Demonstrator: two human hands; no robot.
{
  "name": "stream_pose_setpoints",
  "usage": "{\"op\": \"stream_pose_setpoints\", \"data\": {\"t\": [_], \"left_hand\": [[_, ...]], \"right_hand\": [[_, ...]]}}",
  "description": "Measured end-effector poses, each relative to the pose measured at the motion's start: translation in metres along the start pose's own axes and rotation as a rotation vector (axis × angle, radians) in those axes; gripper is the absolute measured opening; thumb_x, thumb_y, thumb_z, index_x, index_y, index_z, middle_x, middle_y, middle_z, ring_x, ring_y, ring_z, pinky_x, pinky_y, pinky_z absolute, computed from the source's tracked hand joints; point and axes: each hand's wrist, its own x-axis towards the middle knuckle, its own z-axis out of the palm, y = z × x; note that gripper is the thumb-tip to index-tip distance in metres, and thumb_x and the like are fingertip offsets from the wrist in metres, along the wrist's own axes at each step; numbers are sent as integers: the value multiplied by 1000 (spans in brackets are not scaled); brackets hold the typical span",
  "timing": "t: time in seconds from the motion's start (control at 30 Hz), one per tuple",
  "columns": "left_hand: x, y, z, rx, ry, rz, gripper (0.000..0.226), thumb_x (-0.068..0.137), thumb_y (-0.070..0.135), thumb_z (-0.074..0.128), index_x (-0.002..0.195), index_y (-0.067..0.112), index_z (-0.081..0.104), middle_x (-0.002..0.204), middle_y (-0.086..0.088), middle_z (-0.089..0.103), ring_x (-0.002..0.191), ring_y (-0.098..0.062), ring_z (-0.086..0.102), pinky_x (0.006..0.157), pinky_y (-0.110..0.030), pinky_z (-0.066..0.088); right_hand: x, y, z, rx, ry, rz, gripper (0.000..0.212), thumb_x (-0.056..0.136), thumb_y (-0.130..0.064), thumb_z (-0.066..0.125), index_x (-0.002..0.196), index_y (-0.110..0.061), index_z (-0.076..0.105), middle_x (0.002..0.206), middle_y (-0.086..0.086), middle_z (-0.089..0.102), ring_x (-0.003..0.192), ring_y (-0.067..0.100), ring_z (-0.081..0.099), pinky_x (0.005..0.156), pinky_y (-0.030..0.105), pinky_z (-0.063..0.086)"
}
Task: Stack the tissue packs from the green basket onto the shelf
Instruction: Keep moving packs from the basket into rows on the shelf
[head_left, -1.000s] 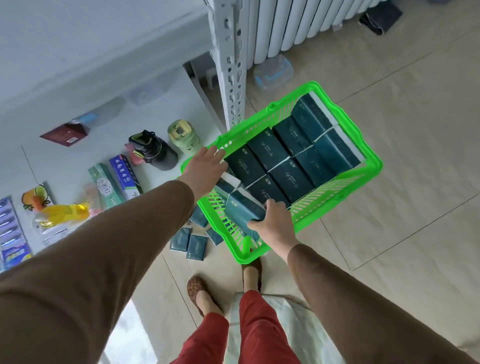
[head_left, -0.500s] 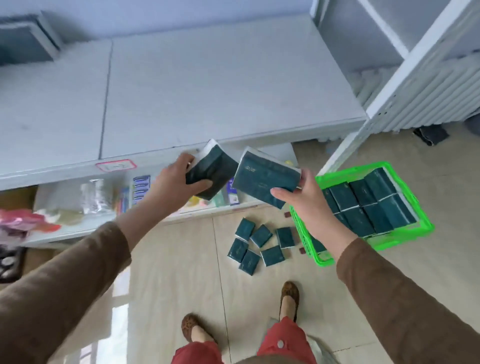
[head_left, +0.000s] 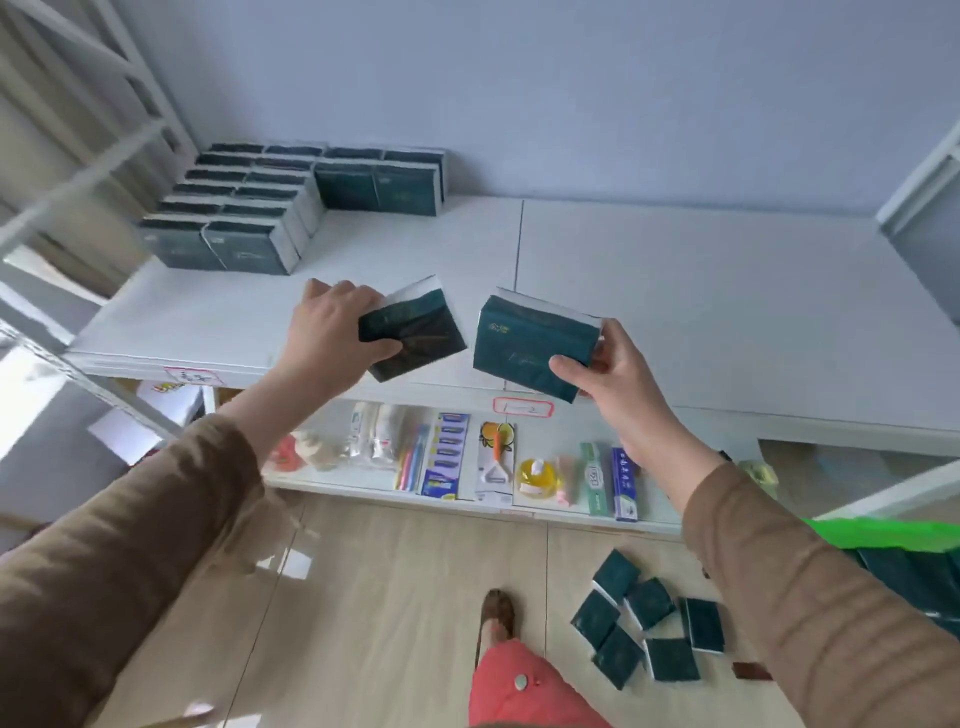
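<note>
My left hand (head_left: 332, 332) grips a dark green tissue pack (head_left: 421, 338) above the front of the white shelf (head_left: 675, 312). My right hand (head_left: 613, 379) holds a second dark green tissue pack (head_left: 524, 345) beside it, a small gap between the two packs. At the shelf's back left stand several stacked tissue packs (head_left: 244, 208), with more stacked packs (head_left: 382, 182) against the wall. The green basket (head_left: 883, 535) shows only as a rim at the right edge, partly behind my right sleeve, with dark packs inside.
Several small dark green packs (head_left: 649, 618) lie loose on the floor tiles near my foot (head_left: 496, 613). The lower shelf (head_left: 467, 493) holds toothpaste boxes, toothbrushes, a peeler and other small goods. A white metal upright (head_left: 78, 171) crosses the left side.
Both hands rose from the basket, each with a tissue pack, and now hover over the upper shelf. The view swung up and left, bringing the stacked packs into sight.
</note>
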Motion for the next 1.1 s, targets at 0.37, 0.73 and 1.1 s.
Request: {"op": "stream_pose_setpoints", "data": {"t": [0.37, 0.73, 1.1], "left_hand": [[201, -121, 12, 145, 5, 50, 50, 76, 26, 81, 119, 13, 59, 114, -6, 64, 108, -29, 48, 89, -41, 44], [361, -198, 48, 381, -116, 171, 47, 79, 19, 79, 118, 12, 54, 122, -5, 46, 120, -31, 40, 83, -44, 54], [392, -236, 67, 261, -122, 238, 61, 77, 23, 81, 122, 9, 43, 113, -11, 53, 105, -30, 50, 78, -40, 52]], "right_hand": [[220, -5, 96, -159, 46, -51, 40, 81, -13, 78, 107, 3, 52, 108, 4, 68, 102, 16, 63, 93, 34, 49], [372, 17, 184, -260, 112, 23, 34, 85, -17, 75, 109, -5, 53, 103, -2, 66, 90, 4, 59, 65, 11, 47], [422, 31, 251, -209, 346, 91, 41, 82, -14, 78, 110, -17, 49, 106, 1, 65, 93, 18, 67, 83, 31, 54]]}}
